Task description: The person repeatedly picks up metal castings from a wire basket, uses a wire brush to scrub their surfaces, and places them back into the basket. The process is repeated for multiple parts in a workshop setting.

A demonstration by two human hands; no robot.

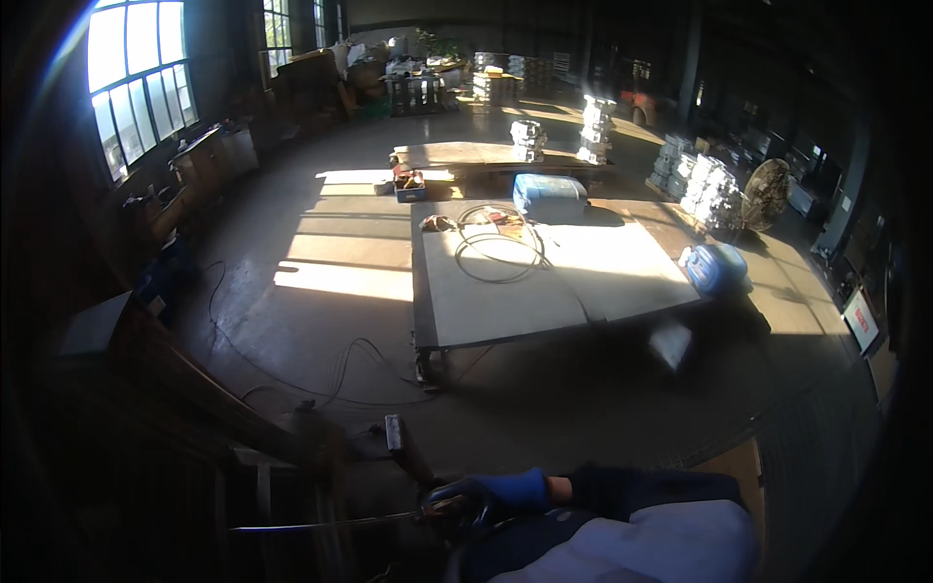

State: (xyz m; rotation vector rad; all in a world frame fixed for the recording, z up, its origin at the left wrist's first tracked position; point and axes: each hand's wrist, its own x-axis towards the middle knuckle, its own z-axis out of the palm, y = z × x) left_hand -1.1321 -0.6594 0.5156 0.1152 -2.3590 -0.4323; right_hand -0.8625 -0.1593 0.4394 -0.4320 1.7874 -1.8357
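One thin rod (pixel 326 525) points left, long axis crosswise, gripped by gloved fingers (pixel 459 495).

From my end I see a broad, pale-topped surface (pixel 622 257) standing on the dark floor (pixel 515 413), sunlight across much of its top. On it I make out a loose coil of cable or hose (pixel 501 282), some small red and orange items (pixel 507 222) at the coil's far side, a brownish bundle (pixel 439 223) near the far left corner, and a blue container (pixel 549 194) at the far edge. Behind, a low platform (pixel 452 153) carries two silvery stacks (pixel 529 141). Across the floor I trace a thin dark cable (pixel 342 367) in loose curves
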